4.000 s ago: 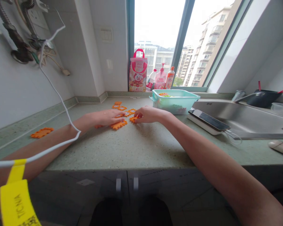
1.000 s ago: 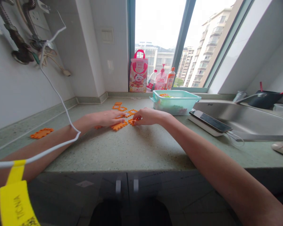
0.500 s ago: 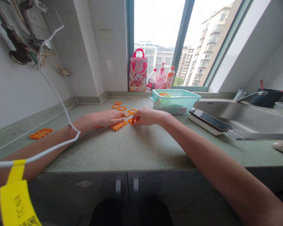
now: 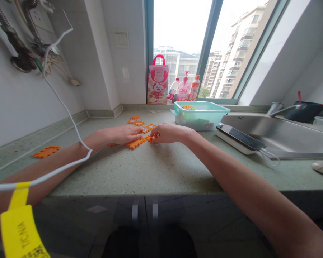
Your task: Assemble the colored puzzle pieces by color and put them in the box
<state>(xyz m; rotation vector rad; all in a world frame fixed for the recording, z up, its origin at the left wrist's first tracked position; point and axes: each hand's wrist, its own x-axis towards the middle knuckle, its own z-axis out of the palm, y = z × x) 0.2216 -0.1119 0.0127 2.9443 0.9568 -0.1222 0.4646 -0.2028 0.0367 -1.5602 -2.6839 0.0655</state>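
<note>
Several flat orange pieces with toothed edges lie on the speckled counter [image 4: 161,172]. My left hand [image 4: 121,135] rests flat over some of them, fingers stretched out and partly covering what is beneath. One orange toothed piece [image 4: 136,144] shows just below its fingertips. Close by on the right, my right hand [image 4: 165,133] pinches a small orange toothed piece [image 4: 149,138] between thumb and fingers. Beyond the hands lie more orange pieces [image 4: 139,123], some with white labels. A larger orange piece [image 4: 47,152] lies apart at the left, beyond my left forearm.
A mint-green plastic bin [image 4: 201,120] with colourful contents stands behind my right hand. To its right are a phone on a white block [image 4: 238,139] and a steel sink [image 4: 282,138]. A white cable [image 4: 70,165] with a yellow tag [image 4: 23,229] crosses my left forearm.
</note>
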